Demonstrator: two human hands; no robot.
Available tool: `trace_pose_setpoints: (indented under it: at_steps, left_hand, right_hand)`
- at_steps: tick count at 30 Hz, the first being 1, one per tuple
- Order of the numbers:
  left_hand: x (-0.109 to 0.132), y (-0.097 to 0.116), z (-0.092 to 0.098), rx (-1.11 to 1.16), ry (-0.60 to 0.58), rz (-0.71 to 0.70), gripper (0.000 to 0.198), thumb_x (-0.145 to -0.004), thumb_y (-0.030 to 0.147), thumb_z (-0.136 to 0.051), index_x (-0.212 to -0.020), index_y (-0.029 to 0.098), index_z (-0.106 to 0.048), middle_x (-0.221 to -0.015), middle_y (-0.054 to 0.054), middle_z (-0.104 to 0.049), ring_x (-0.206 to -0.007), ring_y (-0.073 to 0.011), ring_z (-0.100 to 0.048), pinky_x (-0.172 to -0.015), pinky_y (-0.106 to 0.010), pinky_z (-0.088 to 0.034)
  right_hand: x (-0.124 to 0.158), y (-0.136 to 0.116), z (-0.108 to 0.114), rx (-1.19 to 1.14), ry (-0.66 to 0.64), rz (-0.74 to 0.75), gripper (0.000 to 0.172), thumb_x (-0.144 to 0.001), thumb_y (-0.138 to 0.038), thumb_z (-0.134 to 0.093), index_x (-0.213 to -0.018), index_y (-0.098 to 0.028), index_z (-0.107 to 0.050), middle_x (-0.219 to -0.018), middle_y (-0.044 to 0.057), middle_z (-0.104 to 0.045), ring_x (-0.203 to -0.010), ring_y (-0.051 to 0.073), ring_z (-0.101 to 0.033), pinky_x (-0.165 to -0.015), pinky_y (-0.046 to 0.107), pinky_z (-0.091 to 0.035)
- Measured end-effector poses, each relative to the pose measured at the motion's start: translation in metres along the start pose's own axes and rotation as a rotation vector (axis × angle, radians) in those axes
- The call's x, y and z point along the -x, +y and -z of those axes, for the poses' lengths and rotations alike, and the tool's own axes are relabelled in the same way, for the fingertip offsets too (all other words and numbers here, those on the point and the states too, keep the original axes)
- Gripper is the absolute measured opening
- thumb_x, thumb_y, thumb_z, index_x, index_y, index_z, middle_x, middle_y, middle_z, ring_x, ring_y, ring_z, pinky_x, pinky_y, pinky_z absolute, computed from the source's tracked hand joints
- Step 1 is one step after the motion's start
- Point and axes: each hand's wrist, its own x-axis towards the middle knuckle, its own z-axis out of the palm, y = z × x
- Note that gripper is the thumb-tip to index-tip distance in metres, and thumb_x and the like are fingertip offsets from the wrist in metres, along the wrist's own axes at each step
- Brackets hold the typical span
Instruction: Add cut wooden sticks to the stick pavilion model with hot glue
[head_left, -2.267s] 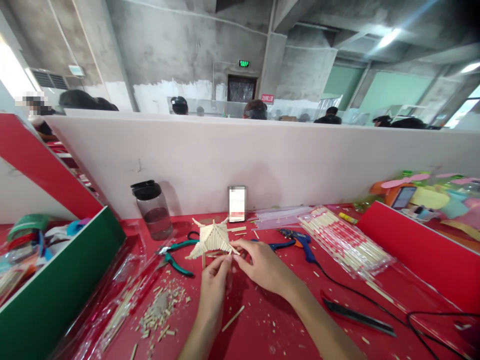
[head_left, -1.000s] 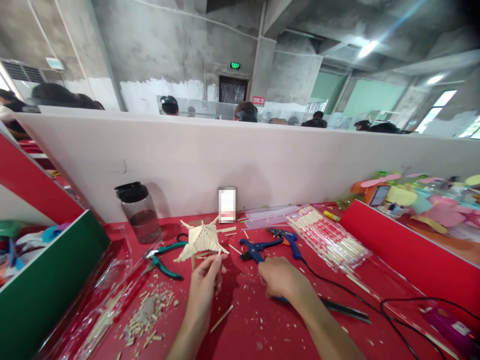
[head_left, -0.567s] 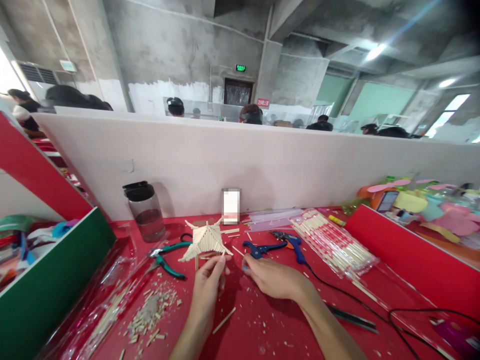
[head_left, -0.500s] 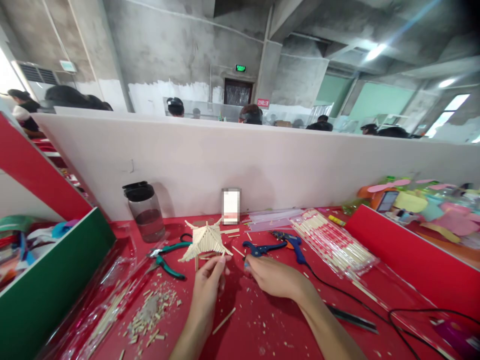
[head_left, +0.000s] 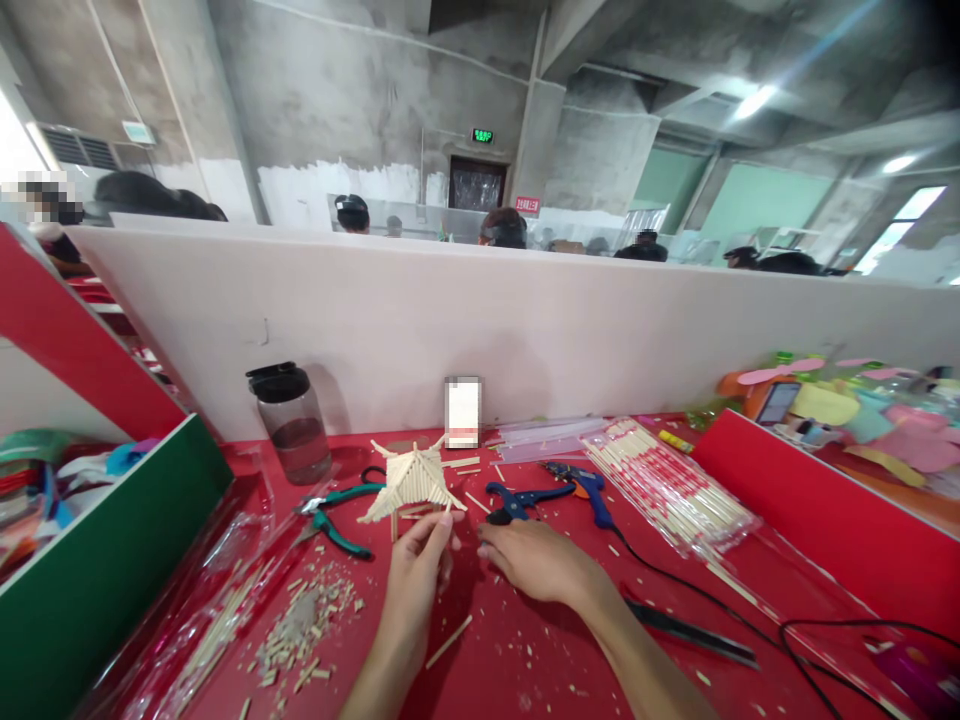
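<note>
A small pavilion model made of pale wooden sticks (head_left: 415, 478), with a flared roof, stands on the red table. My left hand (head_left: 421, 550) pinches it at the front right corner, thumb on top, by what looks like a post under the roof. Just right of it, my right hand (head_left: 532, 558) is low over the table, its fingers curled together. What its fingertips hold, if anything, does not show. Behind that hand lies a blue hand cutter (head_left: 529, 497). A blue glue gun (head_left: 589, 490) with a black cable rests farther right.
Green-handled pliers (head_left: 337, 520) lie left of the model, near a pile of stick offcuts (head_left: 304, 620). A water bottle (head_left: 291, 425) and a lit phone (head_left: 463, 412) stand by the white partition (head_left: 360, 330). Bagged sticks (head_left: 667, 485) and a dark flat blade-like tool (head_left: 694, 635) are right.
My right hand has moved slightly left and down, away from the blue cutter, closer to my left hand. My left hand and the model stay put.
</note>
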Motion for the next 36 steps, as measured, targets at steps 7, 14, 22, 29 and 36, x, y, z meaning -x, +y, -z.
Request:
trace_pose_setpoints:
  at_steps: [7,14,22,29,36]
  left_hand:
    - [-0.002,-0.004,0.003,-0.004,0.002,-0.008,0.057,-0.065,0.063,-0.08,-0.092,0.013,-0.077,-0.06,0.004,-0.057,-0.039,-0.0029,-0.034,-0.037,-0.016,-0.023]
    - [-0.003,-0.004,0.003,-0.011,0.005,-0.02,0.06,-0.064,0.065,-0.08,-0.091,0.012,-0.078,-0.058,0.004,-0.057,-0.04,-0.0033,-0.036,-0.038,-0.016,-0.024]
    - [0.0,0.0,0.001,0.004,0.002,0.009,0.059,-0.063,0.065,-0.081,-0.091,0.013,-0.078,-0.06,0.005,-0.056,-0.04,-0.0028,-0.034,-0.037,-0.016,-0.023]
    - [0.0,0.003,-0.001,-0.002,0.006,0.0,0.059,-0.061,0.066,-0.081,-0.088,0.013,-0.078,-0.058,0.005,-0.055,-0.039,-0.0029,-0.034,-0.037,-0.016,-0.023]
    - [0.001,0.0,0.001,0.013,0.003,0.009,0.058,-0.062,0.065,-0.081,-0.09,0.013,-0.079,-0.058,0.005,-0.055,-0.04,-0.0024,-0.033,-0.038,-0.016,-0.022]
  right_hand:
    - [-0.002,-0.005,-0.003,-0.027,-0.056,0.001,0.037,-0.101,-0.033,-0.041,-0.102,-0.013,-0.072,-0.104,0.019,-0.076,-0.1,0.032,-0.071,-0.082,0.036,-0.049]
    - [0.0,-0.013,0.004,0.042,0.0,0.018,0.033,-0.101,-0.026,-0.04,-0.106,-0.015,-0.071,-0.101,0.02,-0.076,-0.094,0.034,-0.073,-0.079,0.037,-0.048]
    - [-0.003,-0.005,-0.006,0.02,0.019,0.048,0.029,-0.101,-0.033,-0.047,-0.109,-0.021,-0.072,-0.104,0.014,-0.077,-0.098,0.033,-0.072,-0.079,0.035,-0.047]
    - [0.001,-0.006,-0.004,-0.042,-0.085,-0.021,0.05,-0.08,-0.055,-0.071,-0.112,-0.017,-0.068,-0.104,0.016,-0.075,-0.097,0.038,-0.071,-0.079,0.039,-0.049]
    - [0.02,0.007,0.013,-0.095,-0.132,-0.08,0.054,-0.085,-0.022,-0.057,-0.139,-0.02,-0.052,-0.1,0.016,-0.075,-0.089,0.031,-0.072,-0.066,0.032,-0.046]
